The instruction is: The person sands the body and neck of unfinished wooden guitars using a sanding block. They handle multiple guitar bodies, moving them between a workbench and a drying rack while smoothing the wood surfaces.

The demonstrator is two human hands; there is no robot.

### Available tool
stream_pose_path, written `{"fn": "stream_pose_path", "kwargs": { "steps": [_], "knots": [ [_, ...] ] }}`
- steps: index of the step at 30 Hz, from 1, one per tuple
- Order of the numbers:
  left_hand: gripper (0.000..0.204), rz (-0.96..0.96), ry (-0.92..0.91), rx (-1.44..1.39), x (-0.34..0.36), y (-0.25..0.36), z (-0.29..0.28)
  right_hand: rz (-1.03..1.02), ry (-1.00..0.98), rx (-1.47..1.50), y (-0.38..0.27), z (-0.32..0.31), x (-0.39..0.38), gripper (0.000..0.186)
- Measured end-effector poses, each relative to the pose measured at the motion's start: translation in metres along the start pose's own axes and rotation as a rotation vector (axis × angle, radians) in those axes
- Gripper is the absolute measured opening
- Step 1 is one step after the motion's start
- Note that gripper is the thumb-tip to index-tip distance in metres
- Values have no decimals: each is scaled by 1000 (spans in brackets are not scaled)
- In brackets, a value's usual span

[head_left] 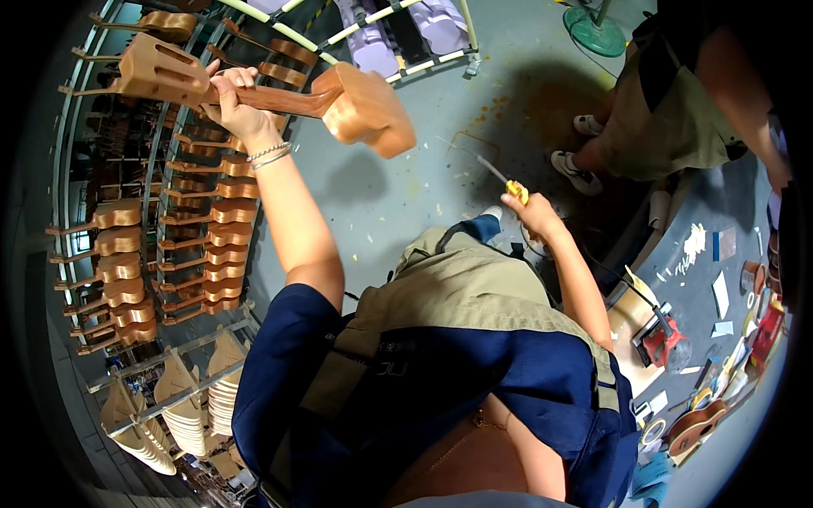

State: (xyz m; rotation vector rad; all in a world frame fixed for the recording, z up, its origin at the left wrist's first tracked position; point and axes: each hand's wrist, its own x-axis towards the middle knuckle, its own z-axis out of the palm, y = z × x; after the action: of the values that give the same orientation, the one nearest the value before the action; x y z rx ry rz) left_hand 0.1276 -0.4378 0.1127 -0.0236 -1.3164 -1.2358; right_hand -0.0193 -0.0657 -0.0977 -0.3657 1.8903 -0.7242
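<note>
My left hand (241, 106) is raised at the upper left, its fingers closed round the neck of a brown wooden ukulele (364, 110). The slotted headstock sticks out to the left and the body to the right, with no strings visible. In my right hand (538, 216), at centre right, is a yellow air blow gun (517, 192). Its long thin nozzle points up and left, toward the ukulele body but apart from it. A dark hose runs down from near this hand toward the workbench.
Racks of several ukuleles (229, 212) stand on the left, above stacked pale wooden plates (182, 402). A wheeled rack (406, 76) bears lavender cases. Another person (669, 118) stands at the upper right. The workbench (677, 229) holds scraps, tape and a red work lamp (665, 343).
</note>
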Motion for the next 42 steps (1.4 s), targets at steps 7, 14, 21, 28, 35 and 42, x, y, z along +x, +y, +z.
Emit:
{"fn": "stream_pose_path", "kwargs": {
  "steps": [7, 14, 21, 28, 35, 42],
  "knots": [
    [34, -245, 43, 221, -6, 17, 9, -329, -177, 368, -73, -4, -7, 46],
    [40, -110, 7, 102, 6, 40, 5, -80, -246, 169, -36, 6, -9, 52],
    [39, -121, -287, -153, 24, 36, -26, -402, -707, 488, -63, -18, -80, 42],
    [34, -67, -329, -5, 24, 31, 0, -392, -775, 491, -53, -23, -98, 44],
    [23, -609, -77, 341, -7, -7, 45, -561, 96, -149, -110, 10, -77, 53],
    [23, -695, -162, 260, -29, -12, 45, -520, -37, -487, -156, -21, -120, 43]
  ]
}}
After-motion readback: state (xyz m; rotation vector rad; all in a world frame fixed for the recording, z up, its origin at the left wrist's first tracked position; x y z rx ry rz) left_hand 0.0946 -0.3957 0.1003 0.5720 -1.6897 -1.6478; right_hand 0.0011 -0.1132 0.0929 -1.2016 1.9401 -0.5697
